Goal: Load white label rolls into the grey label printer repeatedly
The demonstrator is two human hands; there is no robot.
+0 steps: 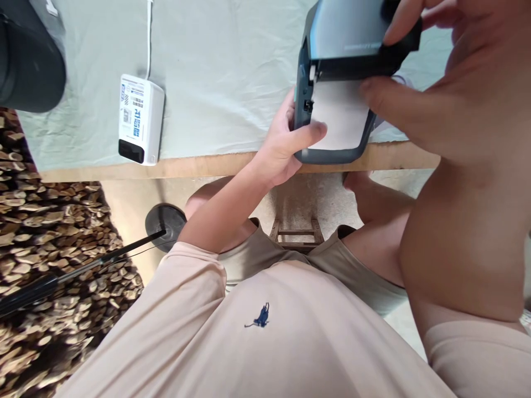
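Observation:
A dark teal and black device (348, 33) that looks like a label printer is held over the table's front edge. Its glossy top cover has faint lettering, and below a black strip a flat white area (342, 110) shows. Buttons and a small port line its left side. My left hand (292, 135) wraps round the lower left corner, its thumb pressed on the white area. At the upper right, my right hand (431, 72) pinches the black edge of the cover, with a finger above and the thumb below. Part of that hand runs out of view.
A white power bank (139, 119) with a printed label and a white cable (149, 38) lies left on the pale green tablecloth (215, 72). A dark rounded object (31, 61) stands at the upper left. Below are a black stand (166, 226), a wooden stool (296, 237) and stacked firewood (50, 221).

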